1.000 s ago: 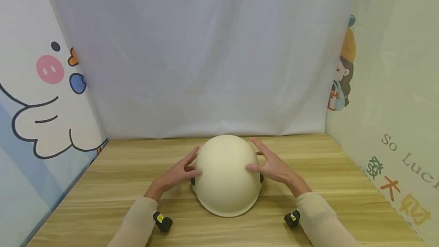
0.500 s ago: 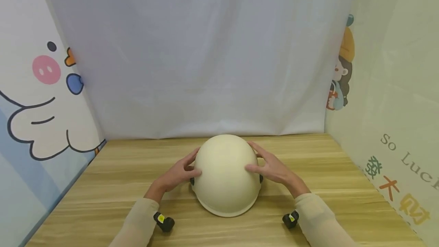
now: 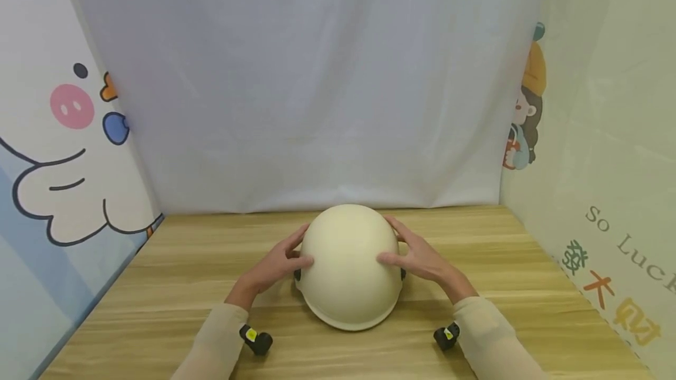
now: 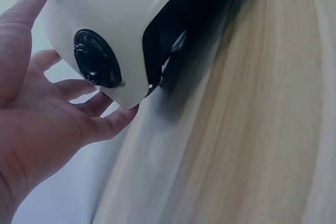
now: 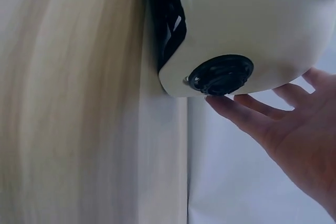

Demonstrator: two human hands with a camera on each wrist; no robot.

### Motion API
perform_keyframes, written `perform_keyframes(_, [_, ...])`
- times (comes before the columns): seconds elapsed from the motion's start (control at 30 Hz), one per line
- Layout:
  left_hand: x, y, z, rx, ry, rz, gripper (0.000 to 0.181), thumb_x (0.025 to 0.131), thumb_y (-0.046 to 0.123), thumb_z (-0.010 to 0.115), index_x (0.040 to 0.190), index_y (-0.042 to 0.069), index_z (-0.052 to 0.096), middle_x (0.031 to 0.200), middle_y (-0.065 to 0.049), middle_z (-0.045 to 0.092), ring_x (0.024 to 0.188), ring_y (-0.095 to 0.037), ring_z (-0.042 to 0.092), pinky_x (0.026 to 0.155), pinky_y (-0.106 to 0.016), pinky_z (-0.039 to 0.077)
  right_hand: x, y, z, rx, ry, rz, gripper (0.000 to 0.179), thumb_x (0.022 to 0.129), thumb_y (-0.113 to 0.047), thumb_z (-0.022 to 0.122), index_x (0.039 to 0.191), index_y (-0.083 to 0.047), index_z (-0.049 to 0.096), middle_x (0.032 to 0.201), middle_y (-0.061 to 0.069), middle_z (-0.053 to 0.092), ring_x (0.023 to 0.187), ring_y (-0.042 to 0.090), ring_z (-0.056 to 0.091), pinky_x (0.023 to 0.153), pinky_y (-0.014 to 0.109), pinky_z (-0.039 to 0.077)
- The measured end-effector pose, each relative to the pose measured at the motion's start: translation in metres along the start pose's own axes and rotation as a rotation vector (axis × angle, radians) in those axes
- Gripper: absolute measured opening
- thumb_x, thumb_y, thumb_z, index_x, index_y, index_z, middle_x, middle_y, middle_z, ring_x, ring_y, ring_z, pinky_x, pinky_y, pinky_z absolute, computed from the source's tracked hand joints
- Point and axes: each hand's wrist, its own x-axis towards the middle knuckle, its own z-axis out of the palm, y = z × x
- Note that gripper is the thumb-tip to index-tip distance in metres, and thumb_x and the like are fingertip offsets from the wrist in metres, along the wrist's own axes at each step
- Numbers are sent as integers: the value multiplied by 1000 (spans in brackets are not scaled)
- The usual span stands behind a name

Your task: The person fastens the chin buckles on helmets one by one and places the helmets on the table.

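Observation:
A cream helmet (image 3: 350, 268) with a smooth dome stands dome up at the middle of the wooden table, its front rim toward me. My left hand (image 3: 274, 265) holds its left side, thumb on the dome and fingers curving behind. On the opposite side my right hand (image 3: 419, 257) grips it in much the same way. Both wrist views show a round black knob, the left knob (image 4: 97, 57) and the right knob (image 5: 220, 74), on the shell beside the fingers. Dark lining shows under the rim. Whether the rim fully touches the table cannot be told.
The wooden table (image 3: 206, 239) reaches back to a hanging pale curtain (image 3: 317, 87). A cartoon-printed panel (image 3: 53, 180) borders it on the left, and a panel with printed lettering (image 3: 607, 133) on the right. Each sleeve carries a small black camera, such as the left one (image 3: 257, 341).
My right fingers have closed in against the helmet's far side. The helmet has shifted very slightly away from me, and my left hand has moved a little right with it.

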Motion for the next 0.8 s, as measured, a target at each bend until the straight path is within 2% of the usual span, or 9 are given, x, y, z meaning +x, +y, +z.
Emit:
perform_keyframes(0.2, [-2, 5, 1, 9, 45, -1, 77, 95, 27, 65, 156, 37, 20, 164, -2, 15, 132, -40, 45, 93, -51, 51, 2, -2, 2, 19, -17, 4, 88, 86, -44, 69, 157, -28, 19, 160, 11, 27, 140, 43, 36, 97, 67, 41])
perform_keyframes(0.37, [-3, 7, 0, 3, 59, -3, 81, 91, 29, 69, 157, 32, 21, 165, -4, 10, 135, -40, 42, 96, -53, 49, 0, -2, 3, 51, 0, 21, 85, 87, -44, 69, 156, -32, 21, 161, 9, 25, 139, 44, 36, 94, 65, 45])
perform_keyframes(0.5, [-7, 6, -4, 10, 85, 9, 93, 88, 26, 74, 159, 25, 14, 165, -10, 8, 144, -40, 28, 113, -57, 30, -1, -1, 4, 105, 2, 39, 81, 89, -43, 67, 155, -35, 21, 161, 7, 23, 139, 45, 35, 93, 63, 46])
perform_keyframes(0.6, [-9, 5, -8, 6, 94, 36, 101, 85, 23, 77, 159, 20, 8, 165, -12, 6, 149, -40, 16, 119, -56, 14, -1, 0, 3, 131, 10, 33, 79, 90, -41, 65, 155, -35, 22, 161, 7, 23, 139, 45, 35, 94, 63, 45])
perform_keyframes(0.8, [-8, 5, -9, -38, 70, 106, 102, 84, 20, 78, 159, 18, 9, 165, -13, 4, 150, -42, 6, 118, -59, 8, -1, 2, 2, 161, 23, 23, 76, 91, -41, 63, 155, -35, 22, 162, 6, 22, 138, 46, 36, 94, 64, 45])
